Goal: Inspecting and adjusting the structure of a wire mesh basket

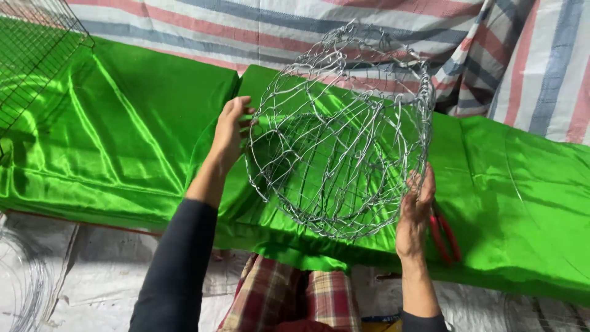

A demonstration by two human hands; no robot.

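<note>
Wire basket (341, 132) is held up in the air between both hands, tilted so its open mouth faces the camera, above the green cloth (123, 135). Left hand (230, 132) is set on the basket's left edge; its fingers are curled around the wire rim, thumb side toward the camera. Right hand (415, 212) is placed on the lower right edge; its fingers are extended upward, close together, pressed along the outer wire, with tips hooked into the mesh. Just beyond the right fingers, partly hidden behind the right palm, red-handled pliers (445, 237) are lying on the cloth. Past the left fingers, far off at the top left corner, a dark wire grid panel (31, 55) is seen leaning over the cloth. Behind the basket, beyond both sets of fingertips, a striped tarp (522, 55) is hung or draped. Below the wrists, checked fabric (295, 295) over the person's lap is visible, and a grey sheet (80, 264) is spread on the floor. Coiled thin wire (24, 283) is lying at bottom left, well apart from either hand.
</note>
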